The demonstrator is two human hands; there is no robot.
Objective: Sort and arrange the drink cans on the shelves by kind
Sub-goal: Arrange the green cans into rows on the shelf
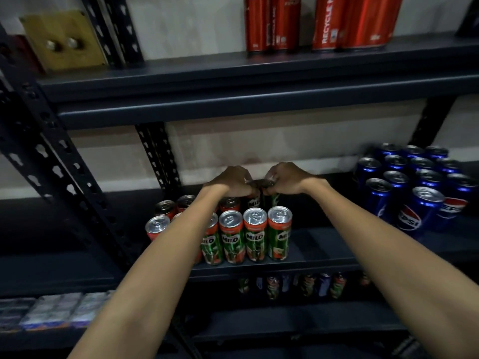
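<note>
While curled, both hands' fingers [272,177] around back-row Milo cans [252,200].

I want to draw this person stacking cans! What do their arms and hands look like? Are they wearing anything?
Both arms are bare as far as the picture shows: no sleeves. The left hand and right hand wear no gloves. No watch or bracelet shows on either wrist.

I count 4 Milo cans [243,235] fully showing in the front row, with at least 5 more partly hidden behind my arms. To the right I make out about 14 blue Pepsi cans [414,182], and up top 4 red cans [318,22]. 2 hands are in view, my left hand [232,178] and right hand [286,177].
</note>
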